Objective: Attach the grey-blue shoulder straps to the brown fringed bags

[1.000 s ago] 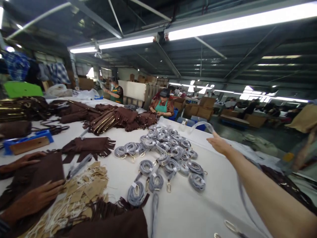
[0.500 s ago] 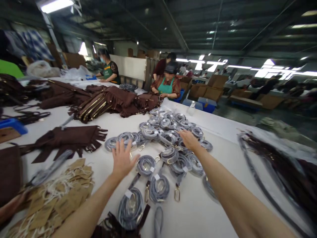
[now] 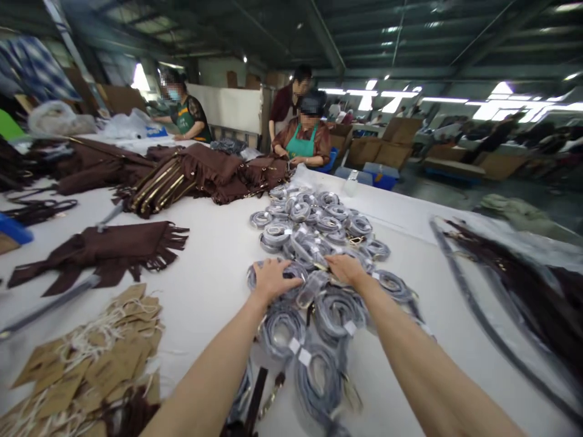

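while the left hand [image 3: 274, 279] lies over a coil [image 3: 252, 278], its fingers parted and thumb held out, the right hand [image 3: 348, 269] reaches in among the others, fingers close together and bent down; whether those pinch anything, i cannot tell. grey loops show at either side of the left fingers, and the right fingertips sit at the near side of the pile [image 3: 314, 229], apparently touching it. nearer the wearer, between the forearms, more coils lie loosely, some with white labels [image 3: 305, 357]. as far as i can judge, winding is done on all these, while their arrangement looks only partial: a packed heap behind, a scattered group in front. farther right, a strap [image 3: 473, 318] stretches out uncoiled, so it seems left to do. past the left forearm are tags [image 3: 104, 376] and a fringed bag [image 3: 104, 246], both apart from the hands
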The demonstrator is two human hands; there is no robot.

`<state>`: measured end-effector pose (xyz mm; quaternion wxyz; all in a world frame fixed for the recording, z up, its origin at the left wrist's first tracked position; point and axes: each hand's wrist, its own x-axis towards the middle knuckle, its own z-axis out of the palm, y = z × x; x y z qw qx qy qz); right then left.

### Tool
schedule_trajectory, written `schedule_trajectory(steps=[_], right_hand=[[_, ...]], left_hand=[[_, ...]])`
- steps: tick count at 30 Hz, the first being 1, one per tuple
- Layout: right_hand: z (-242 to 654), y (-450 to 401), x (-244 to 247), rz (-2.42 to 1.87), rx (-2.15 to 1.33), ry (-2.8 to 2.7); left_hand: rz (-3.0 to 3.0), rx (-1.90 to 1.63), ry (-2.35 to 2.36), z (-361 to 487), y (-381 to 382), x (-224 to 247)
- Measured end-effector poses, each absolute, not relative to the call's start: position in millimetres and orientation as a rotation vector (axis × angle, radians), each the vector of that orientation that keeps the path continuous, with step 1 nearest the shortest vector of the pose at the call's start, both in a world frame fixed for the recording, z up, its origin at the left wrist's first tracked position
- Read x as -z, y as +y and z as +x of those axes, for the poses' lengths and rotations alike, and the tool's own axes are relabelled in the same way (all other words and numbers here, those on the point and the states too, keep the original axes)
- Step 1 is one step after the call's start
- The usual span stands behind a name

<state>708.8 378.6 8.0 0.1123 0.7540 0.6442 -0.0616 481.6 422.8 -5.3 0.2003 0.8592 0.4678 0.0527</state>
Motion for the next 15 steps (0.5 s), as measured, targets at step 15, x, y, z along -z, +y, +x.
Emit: schedule_trajectory(steps=[15], right_hand=[[764.5, 114.7, -33.8, 3.269, 0.805, 1.829]], left_hand=[[2.311, -0.271, 1.052, 451.0, 367.2, -65.1]])
